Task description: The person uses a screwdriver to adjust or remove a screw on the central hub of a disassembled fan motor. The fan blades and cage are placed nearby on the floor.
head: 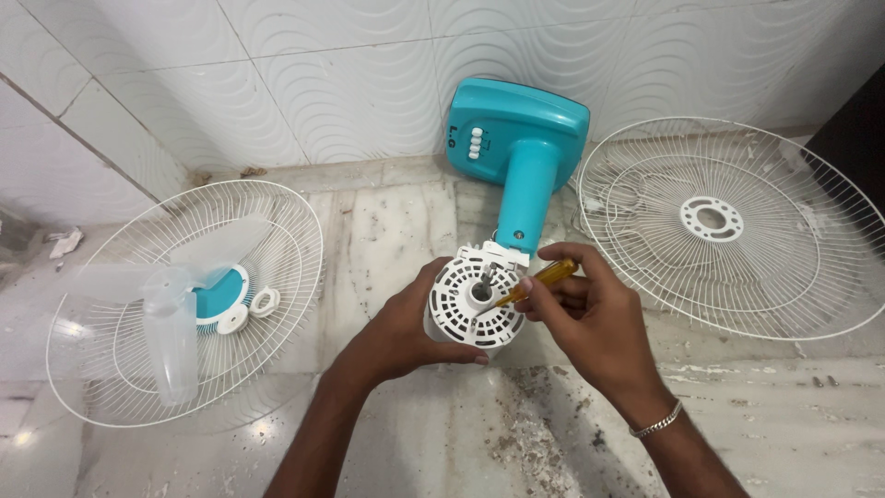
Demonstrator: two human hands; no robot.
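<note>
A teal fan body (521,148) lies on the marble floor, its base against the tiled wall. Its white vented motor housing (475,295) faces up toward me. My left hand (406,323) wraps around the left side of the housing. My right hand (590,309) grips a screwdriver with an amber handle (544,277), its tip pointing into the centre of the housing. A metal bracelet (656,422) sits on my right wrist.
A white wire grille (286,231) lies at the left, holding a clear fan blade (171,323), a teal hub cap (221,295) and a white ring nut (265,301). A second wire grille (719,221) lies at the right. Dirt and grit are scattered on the floor (535,433).
</note>
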